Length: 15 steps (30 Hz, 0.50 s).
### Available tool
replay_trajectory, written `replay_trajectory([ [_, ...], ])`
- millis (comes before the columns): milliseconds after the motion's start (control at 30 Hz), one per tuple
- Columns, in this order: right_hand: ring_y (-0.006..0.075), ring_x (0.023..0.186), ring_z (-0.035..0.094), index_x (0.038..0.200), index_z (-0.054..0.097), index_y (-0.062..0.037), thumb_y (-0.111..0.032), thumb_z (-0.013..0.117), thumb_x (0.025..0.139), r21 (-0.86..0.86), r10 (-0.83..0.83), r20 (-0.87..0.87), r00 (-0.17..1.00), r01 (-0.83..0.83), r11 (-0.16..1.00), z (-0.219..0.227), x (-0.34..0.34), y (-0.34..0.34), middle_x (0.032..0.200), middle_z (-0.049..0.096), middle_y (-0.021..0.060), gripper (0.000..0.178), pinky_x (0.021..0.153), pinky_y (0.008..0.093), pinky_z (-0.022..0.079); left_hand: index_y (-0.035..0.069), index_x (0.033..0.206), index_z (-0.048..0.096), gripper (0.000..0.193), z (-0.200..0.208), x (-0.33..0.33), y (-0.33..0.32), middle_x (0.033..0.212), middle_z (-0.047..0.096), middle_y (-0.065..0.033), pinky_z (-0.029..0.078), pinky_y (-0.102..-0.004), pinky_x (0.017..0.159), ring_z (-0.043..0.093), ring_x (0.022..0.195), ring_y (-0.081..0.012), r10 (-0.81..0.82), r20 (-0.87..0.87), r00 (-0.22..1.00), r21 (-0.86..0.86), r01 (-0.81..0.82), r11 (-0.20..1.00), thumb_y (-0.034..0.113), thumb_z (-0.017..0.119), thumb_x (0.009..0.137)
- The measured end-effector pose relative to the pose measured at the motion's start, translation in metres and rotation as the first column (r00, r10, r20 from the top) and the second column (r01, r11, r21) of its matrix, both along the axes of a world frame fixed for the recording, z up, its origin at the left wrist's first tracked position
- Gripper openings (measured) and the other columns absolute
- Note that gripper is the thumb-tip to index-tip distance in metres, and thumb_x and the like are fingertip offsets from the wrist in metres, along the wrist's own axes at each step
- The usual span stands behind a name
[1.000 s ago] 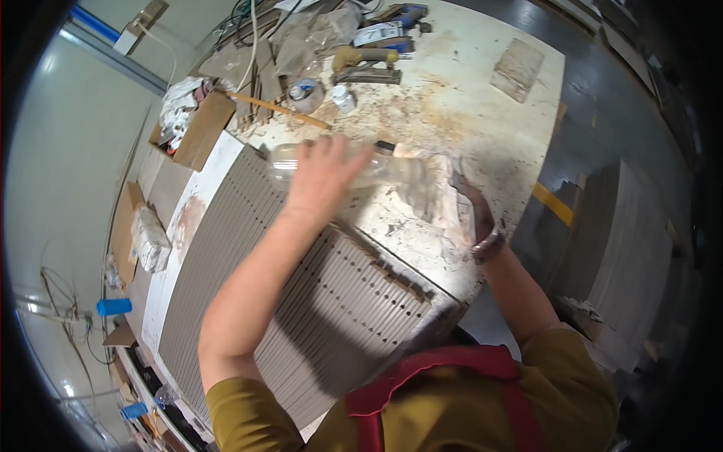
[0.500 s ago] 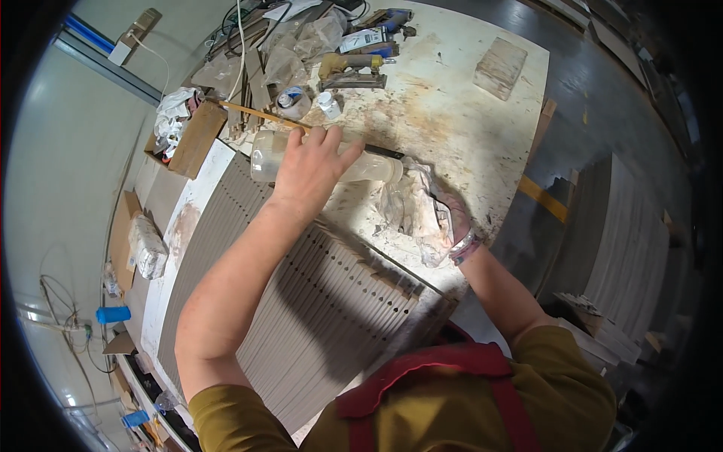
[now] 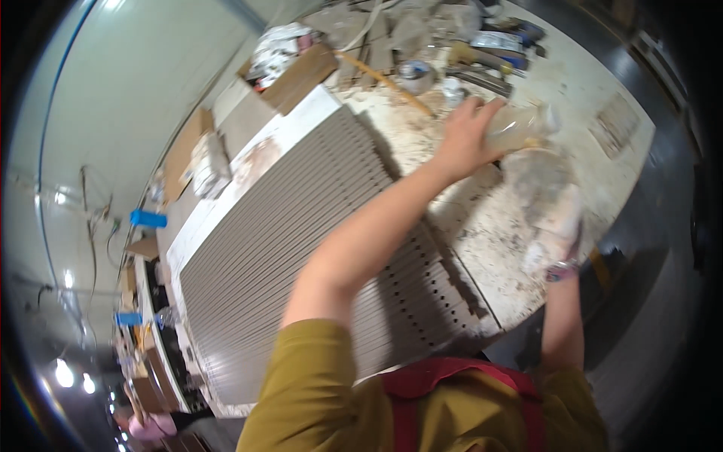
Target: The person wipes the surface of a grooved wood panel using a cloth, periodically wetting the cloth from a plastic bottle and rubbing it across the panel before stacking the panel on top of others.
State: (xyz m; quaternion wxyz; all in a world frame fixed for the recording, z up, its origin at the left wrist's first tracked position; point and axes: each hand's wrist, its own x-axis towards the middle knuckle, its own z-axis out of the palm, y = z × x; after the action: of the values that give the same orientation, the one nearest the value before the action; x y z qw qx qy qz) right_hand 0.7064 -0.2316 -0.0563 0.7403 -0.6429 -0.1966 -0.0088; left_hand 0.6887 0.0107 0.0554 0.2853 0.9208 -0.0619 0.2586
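1. The white, stained surface (image 3: 486,252) curved away along the right of the frame, a flat tan block (image 3: 614,126) near its edge.
2. Stacked grey grooved panels (image 3: 294,226) bordered it at centre-left.
3. The left arm slanted up from lower centre, the left hand's (image 3: 467,141) fingers clamped on a translucent plastic bottle (image 3: 520,129), upper right.
4. Below, the right hand (image 3: 574,245) met a crumpled whitish cloth (image 3: 553,218); its fingers' state could not be told.
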Motion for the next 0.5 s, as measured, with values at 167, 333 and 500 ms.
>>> replay_trajectory([
  [167, 0.0270, 0.101, 0.057, 0.122, 0.047, -0.0014, -0.019, 0.050, 0.093, -0.263, 0.030, -0.109, 0.994, -0.058, 0.963, -0.048, 0.030, -0.100, 0.115, 0.056, 0.0112, 0.034, 0.086, 0.0351, 0.048, 0.001, 0.140, 0.029, 0.094, -0.031, 0.048, -0.008, 0.133, 0.046, -0.0215, 0.036, -0.0406, 0.105, 0.044, 0.125, -0.0349, 0.088, -0.079, 0.993, -0.604, -0.118, 0.788, 0.022, 0.082, 0.065],
  [333, 0.0300, 0.103, 0.058, 0.134, 0.042, -0.0028, -0.040, 0.035, 0.097, 0.388, 0.331, -0.567, 0.754, -0.110, 0.915, -0.032, -0.024, -0.105, 0.120, 0.056, 0.0137, 0.053, 0.080, 0.0391, 0.052, -0.003, 0.144, 0.019, 0.107, -0.048, 0.043, 0.008, 0.143, 0.034, -0.0249, 0.029, -0.0393, 0.111, 0.034, 0.133, -0.0367, 0.177, -0.204, 0.963, -0.464, -0.254, 0.849, 0.031, 0.082, 0.065],
  [500, 0.0262, 0.108, 0.057, 0.135, 0.042, 0.0008, -0.036, 0.038, 0.098, 0.607, 0.617, -0.592, 0.518, -0.216, 0.765, 0.068, -0.048, -0.048, 0.127, 0.054, 0.0138, 0.052, 0.095, 0.0388, 0.047, 0.001, 0.145, 0.023, 0.095, 0.025, -0.067, 0.072, 0.149, 0.026, -0.0226, 0.024, -0.0410, 0.113, 0.028, 0.137, -0.0342, 0.132, -0.291, 0.948, -0.256, -0.210, 0.944, 0.047, 0.071, 0.078],
])
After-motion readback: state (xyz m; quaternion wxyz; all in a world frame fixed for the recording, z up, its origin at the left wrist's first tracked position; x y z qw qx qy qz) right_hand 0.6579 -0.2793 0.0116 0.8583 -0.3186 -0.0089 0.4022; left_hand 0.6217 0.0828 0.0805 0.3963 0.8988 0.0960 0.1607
